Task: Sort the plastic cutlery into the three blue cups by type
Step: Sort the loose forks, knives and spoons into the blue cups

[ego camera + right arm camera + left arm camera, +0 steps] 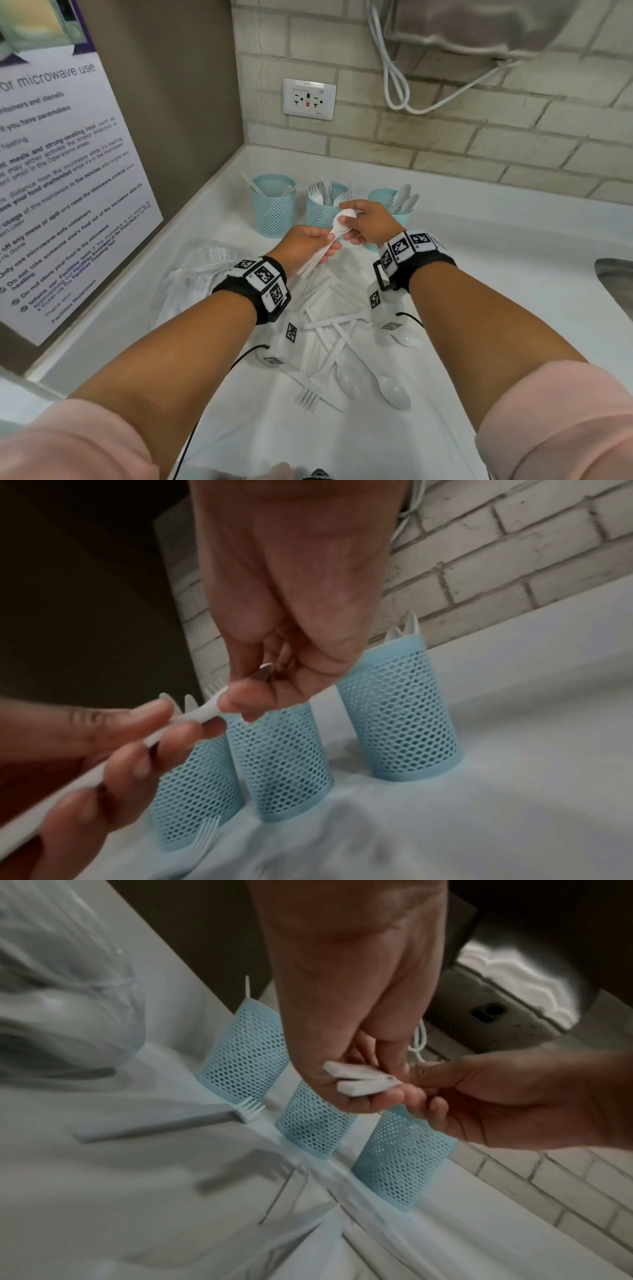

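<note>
1. White desk; loose pile of cutlery on it, between the forearms.
2. Three blue cups in a row near the tiled wall: left cup, middle cup, right cup; cutlery in each.
3. Left hand; grip closed round a bundle of handles.
4. Right hand; grip pinching a spoon above the bundle, before the middle cup.

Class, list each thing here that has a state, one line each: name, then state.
Left hand: grips a bundle of cutlery handles.
Right hand: pinches a spoon from the bundle.
Three blue cups: upright, partly filled.
Loose cutlery: unsorted on the counter.
</note>
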